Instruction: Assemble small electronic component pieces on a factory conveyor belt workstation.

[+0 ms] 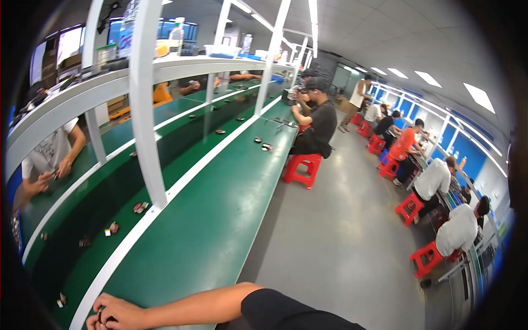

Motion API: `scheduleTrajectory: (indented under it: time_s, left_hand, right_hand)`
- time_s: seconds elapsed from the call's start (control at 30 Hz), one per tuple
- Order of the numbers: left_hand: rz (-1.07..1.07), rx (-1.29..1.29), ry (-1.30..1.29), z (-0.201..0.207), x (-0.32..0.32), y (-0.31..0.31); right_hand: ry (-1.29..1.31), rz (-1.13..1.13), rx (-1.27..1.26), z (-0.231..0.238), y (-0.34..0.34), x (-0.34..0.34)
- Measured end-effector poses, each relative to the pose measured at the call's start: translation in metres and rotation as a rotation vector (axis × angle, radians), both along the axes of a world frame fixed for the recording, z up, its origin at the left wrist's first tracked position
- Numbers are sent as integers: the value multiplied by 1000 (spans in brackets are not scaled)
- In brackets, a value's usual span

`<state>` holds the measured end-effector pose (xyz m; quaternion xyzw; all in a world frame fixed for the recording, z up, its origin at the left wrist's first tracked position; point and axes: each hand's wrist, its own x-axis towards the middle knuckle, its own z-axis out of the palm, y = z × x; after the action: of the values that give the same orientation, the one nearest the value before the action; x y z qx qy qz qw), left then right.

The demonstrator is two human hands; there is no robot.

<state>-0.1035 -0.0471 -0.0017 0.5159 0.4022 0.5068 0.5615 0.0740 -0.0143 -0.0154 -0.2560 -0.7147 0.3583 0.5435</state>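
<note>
My right hand [122, 314] is at the lower left, over the near end of the green bench. Its bare forearm comes in from a black sleeve at the lower edge. The fingers are curled closed around a small dark thing, mostly hidden by them and cut off by the frame, so I cannot tell its kind. My left hand is out of view. Close by, a small part with a white piece [61, 300] lies on the dark green conveyor belt [181, 162], beyond the white rail [118, 258].
More small red-and-black parts [111, 229] lie along the belt and on the bench top [220, 203]. White posts [147, 110] hold up a shelf with bottles. A person across the belt handles something small. Others sit on red stools [302, 169] along the grey aisle.
</note>
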Motion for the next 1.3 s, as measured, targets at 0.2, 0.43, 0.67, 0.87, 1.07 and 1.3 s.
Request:
scheduleTrajectory:
  time_s: [0.2,0.43,0.67,0.87,1.07,1.3]
  left_hand:
    - [32,43,7,-3,1,1]
    - [-3,86,54,6,2,-6]
    - [-34,57,-23,3,4,-4]
    - [50,87,28,5,-3,-11]
    - [-76,155,-199,-21,8,13]
    - [-81,11,-266,-23,-24,0]
  right_hand:
    - [50,18,15,-4,-1,-5]
    - [-114,-94,271,8,-1,1]
    - [-103,-88,192,3,0,3]
    - [94,38,184,6,-10,-14]
    - [-261,-177,369,31,-12,21]
    - [-302,-174,361,27,-12,-8]
